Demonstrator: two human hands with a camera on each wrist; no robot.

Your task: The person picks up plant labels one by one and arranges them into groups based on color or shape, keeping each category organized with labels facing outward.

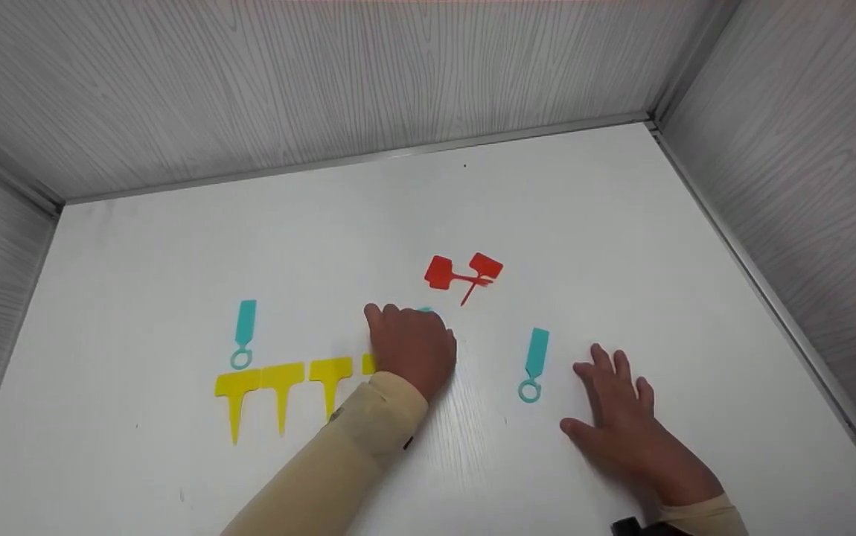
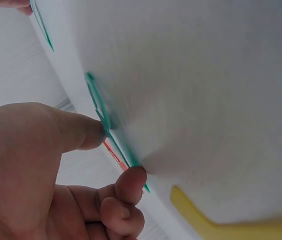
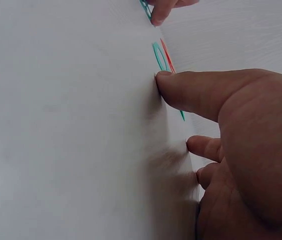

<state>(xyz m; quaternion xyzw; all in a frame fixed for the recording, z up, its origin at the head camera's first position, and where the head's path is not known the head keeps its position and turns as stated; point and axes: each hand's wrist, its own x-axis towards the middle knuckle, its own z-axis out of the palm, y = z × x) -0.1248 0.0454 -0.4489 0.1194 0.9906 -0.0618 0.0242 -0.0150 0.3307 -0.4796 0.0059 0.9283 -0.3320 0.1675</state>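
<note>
My left hand [image 1: 414, 348] is palm down on a teal plant tag [image 2: 101, 102], with its thumb and curled index finger holding it flat at the tabletop. In the head view that hand hides all but a small tip of the tag. My right hand [image 1: 616, 417] rests on the table with spread fingers and holds nothing. Just left of it lies a second teal tag [image 1: 537, 353] with a ring at its near end. A third teal tag [image 1: 246, 321] lies at the left, above a row of yellow T-shaped plant labels [image 1: 283, 374].
Red plant labels [image 1: 440, 273] lie crossed over one another beyond my left hand. My left sleeve [image 1: 339, 461] covers part of the yellow row. Wood-grain panels [image 1: 324, 82] enclose the white table [image 1: 175, 246] at the back and sides.
</note>
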